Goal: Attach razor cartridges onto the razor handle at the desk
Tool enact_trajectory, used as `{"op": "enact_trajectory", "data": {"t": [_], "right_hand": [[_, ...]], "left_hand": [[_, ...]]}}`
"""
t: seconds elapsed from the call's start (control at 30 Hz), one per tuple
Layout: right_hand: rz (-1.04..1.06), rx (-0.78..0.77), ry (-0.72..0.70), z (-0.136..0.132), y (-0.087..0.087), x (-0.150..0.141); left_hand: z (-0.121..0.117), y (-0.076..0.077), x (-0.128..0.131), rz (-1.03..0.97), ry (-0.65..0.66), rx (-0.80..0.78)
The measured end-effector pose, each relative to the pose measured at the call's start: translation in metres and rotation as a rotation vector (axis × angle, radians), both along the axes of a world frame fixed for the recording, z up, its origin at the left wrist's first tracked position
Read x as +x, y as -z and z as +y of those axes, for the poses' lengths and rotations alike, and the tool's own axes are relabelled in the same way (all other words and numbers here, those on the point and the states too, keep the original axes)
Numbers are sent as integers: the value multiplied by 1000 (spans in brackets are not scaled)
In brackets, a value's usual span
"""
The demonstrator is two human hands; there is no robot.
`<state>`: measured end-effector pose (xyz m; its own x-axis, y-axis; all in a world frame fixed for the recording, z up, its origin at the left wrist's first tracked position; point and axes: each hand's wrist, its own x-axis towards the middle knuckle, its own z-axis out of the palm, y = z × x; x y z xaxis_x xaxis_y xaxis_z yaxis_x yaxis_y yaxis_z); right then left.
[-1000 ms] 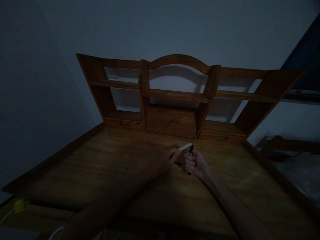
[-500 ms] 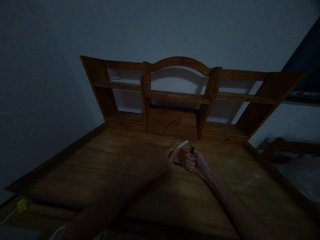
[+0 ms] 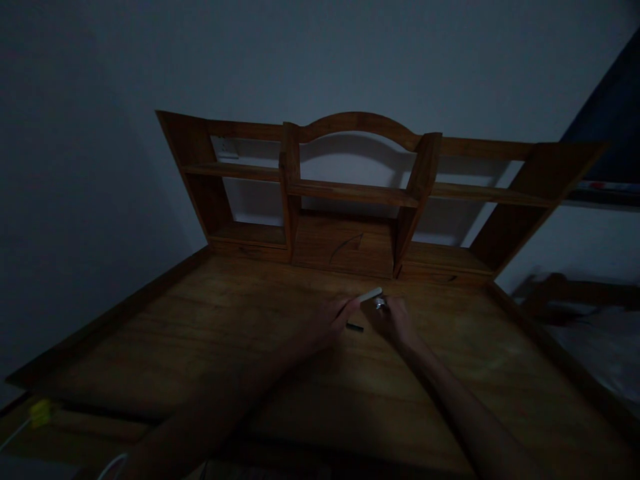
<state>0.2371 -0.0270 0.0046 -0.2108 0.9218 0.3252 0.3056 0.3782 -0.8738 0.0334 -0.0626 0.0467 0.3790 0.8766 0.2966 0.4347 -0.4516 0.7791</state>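
The scene is very dark. My left hand (image 3: 336,319) pinches a thin white stick-like object (image 3: 371,295) that points up and to the right above the wooden desk (image 3: 200,347). My right hand (image 3: 393,319) is closed round a small dark tool with a shiny tip (image 3: 380,303), held close to the white object's end. A short dark piece (image 3: 355,327) lies on the desk between the two hands.
A wooden shelf unit (image 3: 350,193) with several open compartments stands at the back of the desk against a pale wall. A yellow object (image 3: 39,412) and white cables (image 3: 113,465) sit at the lower left. Dim furniture (image 3: 575,293) shows at the right.
My right hand has tipped forward and lowered, so the dark tool no longer stands upright and only its shiny tip shows. The left hand and white object have stayed nearly still.
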Motion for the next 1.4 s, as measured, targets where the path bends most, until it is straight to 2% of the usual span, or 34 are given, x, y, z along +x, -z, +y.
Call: {"op": "enact_trajectory", "data": {"t": [0.13, 0.2, 0.3, 0.47, 0.8, 1.0, 1.13, 1.3, 1.4], "right_hand": [[-293, 250, 324, -6, -5, 14], [-428, 323, 395, -6, -8, 18], [-518, 381, 412, -6, -13, 20], [-540, 400, 454, -10, -24, 21], [-560, 386, 486, -15, -30, 17], [-542, 383, 438, -15, -29, 16], [-550, 376, 458, -17, -30, 14], [-572, 386, 442, -15, -27, 15], [-582, 388, 464, -13, -25, 17]], "left_hand": [[0, -1, -1, 75, 34, 23], [4, 2, 0, 76, -12, 2], [8, 7, 0, 31, -56, -58], [2, 9, 3, 40, 17, -16], [-11, -13, 2, 69, -1, 8], [-7, -1, 7, 75, -17, 21], [-2, 4, 6, 81, -78, 21], [-3, 4, 8, 132, 55, 28], [-2, 5, 9, 121, -14, 52]]}}
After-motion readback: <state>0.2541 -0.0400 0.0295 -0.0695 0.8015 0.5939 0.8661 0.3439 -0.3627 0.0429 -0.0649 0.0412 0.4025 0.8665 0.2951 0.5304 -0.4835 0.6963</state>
